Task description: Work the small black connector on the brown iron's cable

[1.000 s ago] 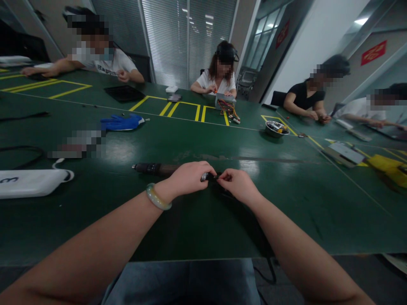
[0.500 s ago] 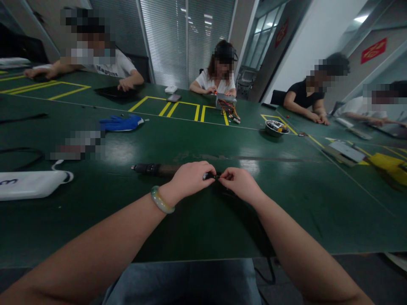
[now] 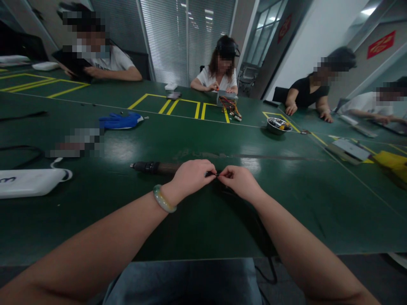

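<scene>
My left hand (image 3: pixel 192 178) is closed in a pinch around a small black piece (image 3: pixel 209 173), too small and dark to name. Its wrist wears a pale green bangle (image 3: pixel 163 200). Fingertips of my right hand (image 3: pixel 239 180) pinch the piece's right end, almost meeting the left fingers. Behind the left hand lies a dark electric screwdriver (image 3: pixel 152 167), its bit pointing left and its rear end hidden. A black cable (image 3: pixel 265 237) passes under my right forearm and over the table's front edge.
The green table (image 3: pixel 197 228) bears a white power strip (image 3: pixel 28 183), a blue glove (image 3: pixel 121 120) and a metal bowl of small parts (image 3: pixel 278 126). Across it, a person handles a grey box with coloured wires (image 3: pixel 227 99). More people sit left and right. Yellow cloth (image 3: pixel 392 167) lies far right.
My hands keep their pinch, with only a slight shift of the small black piece. The person at far left has lifted a dark flat panel off the table. The person in black has parted their hands.
</scene>
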Available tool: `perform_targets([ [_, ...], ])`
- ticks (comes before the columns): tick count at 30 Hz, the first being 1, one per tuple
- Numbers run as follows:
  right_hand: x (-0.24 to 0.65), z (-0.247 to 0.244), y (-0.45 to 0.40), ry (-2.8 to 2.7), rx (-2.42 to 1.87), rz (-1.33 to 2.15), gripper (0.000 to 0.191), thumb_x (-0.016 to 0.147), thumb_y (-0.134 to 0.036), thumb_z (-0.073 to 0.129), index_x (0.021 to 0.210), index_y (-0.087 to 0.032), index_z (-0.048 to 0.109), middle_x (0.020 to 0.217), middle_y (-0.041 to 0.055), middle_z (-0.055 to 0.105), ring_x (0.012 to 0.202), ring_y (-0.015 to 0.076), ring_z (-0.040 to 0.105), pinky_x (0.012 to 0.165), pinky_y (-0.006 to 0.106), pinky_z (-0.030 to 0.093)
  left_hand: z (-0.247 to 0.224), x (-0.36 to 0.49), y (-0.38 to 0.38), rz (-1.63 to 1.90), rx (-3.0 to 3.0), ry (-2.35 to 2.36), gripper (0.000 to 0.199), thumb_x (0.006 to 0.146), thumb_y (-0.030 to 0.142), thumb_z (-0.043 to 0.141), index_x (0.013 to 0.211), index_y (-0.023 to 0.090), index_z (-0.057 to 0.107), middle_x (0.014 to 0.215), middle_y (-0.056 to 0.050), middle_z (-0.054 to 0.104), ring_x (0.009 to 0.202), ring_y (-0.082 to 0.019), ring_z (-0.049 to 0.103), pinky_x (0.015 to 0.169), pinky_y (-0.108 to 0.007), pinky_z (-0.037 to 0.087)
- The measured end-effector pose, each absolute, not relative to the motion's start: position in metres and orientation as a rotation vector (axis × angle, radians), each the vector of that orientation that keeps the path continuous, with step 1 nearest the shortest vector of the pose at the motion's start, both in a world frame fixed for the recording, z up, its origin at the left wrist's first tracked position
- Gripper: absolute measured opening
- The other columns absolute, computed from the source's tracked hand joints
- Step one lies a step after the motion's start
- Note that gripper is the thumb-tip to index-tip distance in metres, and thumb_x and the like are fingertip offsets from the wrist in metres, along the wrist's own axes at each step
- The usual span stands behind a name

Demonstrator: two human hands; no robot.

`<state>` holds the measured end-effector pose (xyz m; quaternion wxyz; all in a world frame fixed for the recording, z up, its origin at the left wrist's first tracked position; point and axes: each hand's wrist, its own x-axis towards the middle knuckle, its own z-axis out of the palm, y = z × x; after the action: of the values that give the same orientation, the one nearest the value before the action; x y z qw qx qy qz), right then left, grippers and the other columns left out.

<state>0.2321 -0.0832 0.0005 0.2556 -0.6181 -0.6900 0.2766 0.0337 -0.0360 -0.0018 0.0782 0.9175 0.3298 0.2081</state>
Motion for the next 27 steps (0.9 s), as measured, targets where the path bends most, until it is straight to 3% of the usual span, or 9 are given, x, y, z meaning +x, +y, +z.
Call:
perform_targets([
  [9, 0.234, -0.005, -0.077, -1.783, -1.759, 0.844, 0.018, 0.086, -0.036, 0.065, 0.084, -0.018, 0.068, 0.064, -0.0019, 0.064, 0.054, 0.0111, 0.057, 0.049, 0.021, 0.037, -0.009, 0.04, -0.035, 0.692, 2.827, 0.924, 0.014, 0.089, 0.027, 0.059, 0.094, 0.021, 0.07, 0.098, -0.002, 0.069, 0.092, -0.02, 0.063, 0.085, -0.034, 0.047],
  [18, 0.233, -0.002, -0.072, -1.906, -1.739, 0.687, 0.013, 0.085, -0.031, 0.066, 0.085, -0.02, 0.073, 0.075, -0.0009, 0.067, 0.067, 0.0128, 0.06, 0.057, 0.022, 0.038, -0.008, 0.043, -0.036, 0.695, 2.835, 0.939, 0.01, 0.088, 0.023, 0.06, 0.096, 0.02, 0.065, 0.094, -0.002, 0.068, 0.09, -0.02, 0.063, 0.084, -0.035, 0.047],
  [24, 0.226, -0.002, -0.075, -1.885, -1.727, 0.608, 0.01, 0.084, -0.027, 0.065, 0.085, -0.02, 0.073, 0.076, -0.0016, 0.068, 0.068, 0.0125, 0.061, 0.057, 0.021, 0.037, -0.001, 0.039, -0.039, 0.665, 2.803, 0.986, 0.035, 0.086, 0.022, 0.062, 0.119, 0.021, 0.052, 0.116, -0.005, 0.063, 0.102, -0.022, 0.062, 0.088, -0.036, 0.048],
  [27, 0.223, -0.002, -0.075, -1.844, -1.747, 0.576, 0.009, 0.083, -0.025, 0.066, 0.085, -0.02, 0.073, 0.075, -0.0017, 0.067, 0.067, 0.0121, 0.06, 0.057, 0.021, 0.037, 0.002, 0.037, -0.042, 0.668, 2.807, 1.009, 0.034, 0.085, 0.022, 0.063, 0.118, 0.022, 0.052, 0.116, -0.005, 0.062, 0.103, -0.022, 0.061, 0.087, -0.037, 0.049],
])
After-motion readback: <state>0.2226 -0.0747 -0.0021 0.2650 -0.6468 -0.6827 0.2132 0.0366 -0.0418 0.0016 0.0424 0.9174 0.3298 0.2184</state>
